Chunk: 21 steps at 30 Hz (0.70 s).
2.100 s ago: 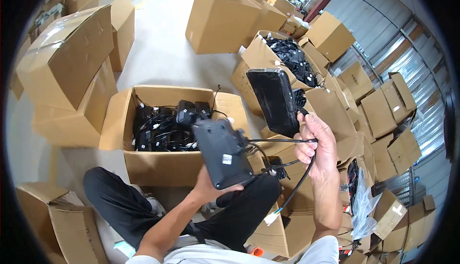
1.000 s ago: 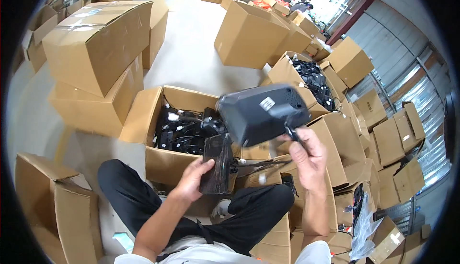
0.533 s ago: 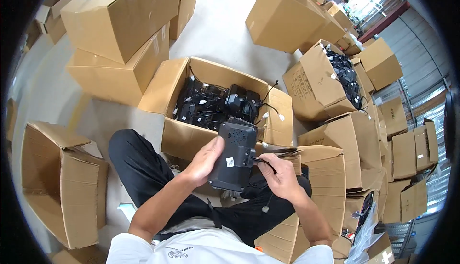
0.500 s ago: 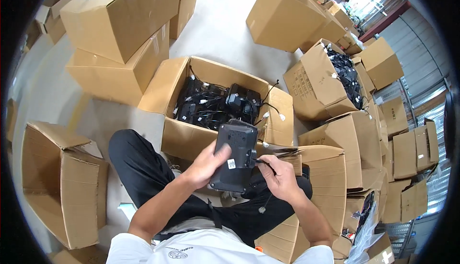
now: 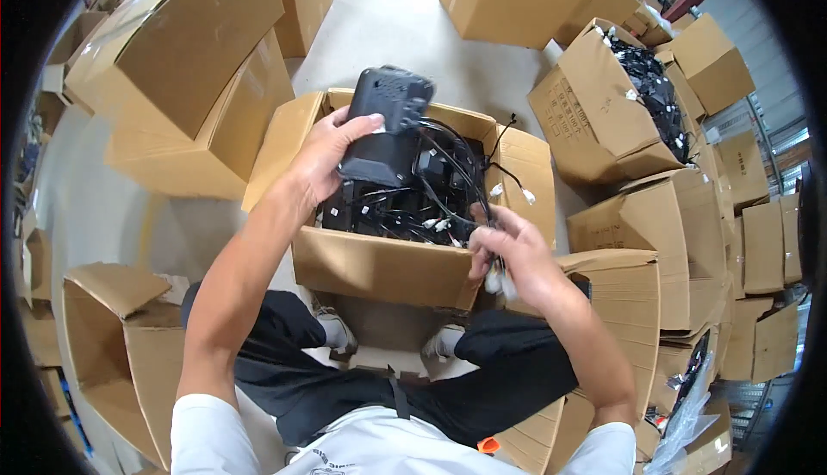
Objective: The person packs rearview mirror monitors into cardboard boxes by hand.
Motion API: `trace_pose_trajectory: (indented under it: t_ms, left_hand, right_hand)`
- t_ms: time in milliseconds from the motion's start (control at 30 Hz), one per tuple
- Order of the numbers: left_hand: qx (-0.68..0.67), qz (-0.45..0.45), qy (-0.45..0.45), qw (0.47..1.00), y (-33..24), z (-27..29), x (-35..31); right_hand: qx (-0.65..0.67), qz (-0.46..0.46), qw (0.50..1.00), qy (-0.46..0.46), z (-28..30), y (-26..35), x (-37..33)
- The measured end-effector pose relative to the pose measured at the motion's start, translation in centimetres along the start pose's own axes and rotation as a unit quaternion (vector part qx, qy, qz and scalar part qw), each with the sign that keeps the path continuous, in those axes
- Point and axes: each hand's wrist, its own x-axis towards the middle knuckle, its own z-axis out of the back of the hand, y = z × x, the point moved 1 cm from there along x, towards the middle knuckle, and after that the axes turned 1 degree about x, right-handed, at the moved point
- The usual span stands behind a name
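Observation:
Over the open carton (image 5: 388,255) in front of me, my left hand (image 5: 332,149) grips a flat black plastic unit (image 5: 389,122), its thumb across the unit's face. Black cables (image 5: 457,152) run from the unit down to the right. My right hand (image 5: 508,242) is closed around these cables above the carton's near right corner, with white connectors (image 5: 498,284) hanging below the fingers. Inside the carton lie several similar black units (image 5: 370,217) with tangled wires and white plugs, partly hidden by the held unit.
Large closed cartons (image 5: 198,53) are stacked at the far left. An open carton (image 5: 142,337) stands at the near left. On the right, a carton (image 5: 594,105) is filled with black cabled parts (image 5: 650,87), and more open cartons (image 5: 633,225) crowd beside it.
The black unit has moved from above my lap forward over the carton in my left hand. My right hand has slid along to the cables' connector end. My view has shifted too.

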Motion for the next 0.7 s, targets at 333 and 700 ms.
trace_pose_trajectory:
  t_ms: [333,700]
  left_hand:
    - [0.056,0.112,-0.057,0.991,17.3,12.5,20.8]
    - [0.012,0.065,-0.164,0.984,25.4,10.6,21.4]
  right_hand:
    - [-0.109,-0.017,0.993,0.046,4.9,-0.5,1.0]
    - [-0.223,0.05,0.973,0.045,5.6,-0.1,1.0]
